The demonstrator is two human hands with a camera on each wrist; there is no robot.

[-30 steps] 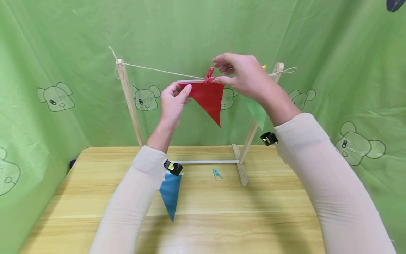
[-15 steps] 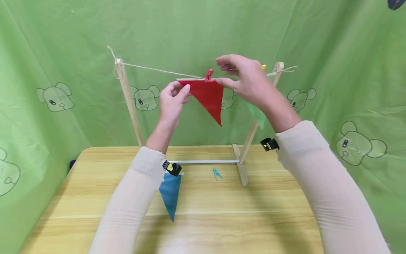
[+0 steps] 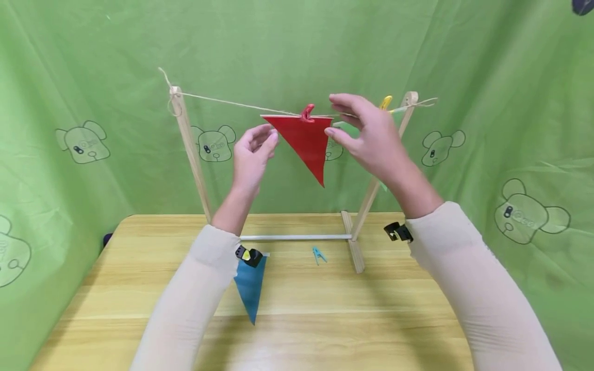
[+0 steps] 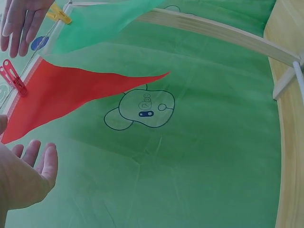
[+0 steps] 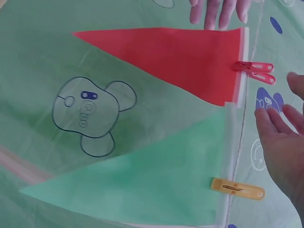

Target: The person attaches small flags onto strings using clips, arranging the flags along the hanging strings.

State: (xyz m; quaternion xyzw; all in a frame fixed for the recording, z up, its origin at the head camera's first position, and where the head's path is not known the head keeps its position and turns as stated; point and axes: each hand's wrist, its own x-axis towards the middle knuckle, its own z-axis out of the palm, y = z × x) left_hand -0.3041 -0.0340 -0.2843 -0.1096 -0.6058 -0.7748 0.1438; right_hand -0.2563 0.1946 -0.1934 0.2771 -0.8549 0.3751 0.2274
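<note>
A red triangular flag hangs from the twine, held at its white top edge by a red clothespin. My left hand is just beside the flag's left corner, fingers loosely bent and holding nothing. To the right of the clothespin, my right hand has thumb and fingers spread apart, with nothing between them. In the right wrist view a green triangular flag hangs beside the red one under a yellow clothespin; my right hand and arm hide most of it in the head view.
Two wooden posts, left and right, carry the twine above a wooden table. A blue triangular flag, partly behind the left wrist, and a light-blue clothespin lie on it. A green curtain surrounds everything.
My left hand has let go of the red flag's corner and lowered slightly. My right hand has moved right and down, away from the red clothespin. The flag now hangs by the clothespin.
</note>
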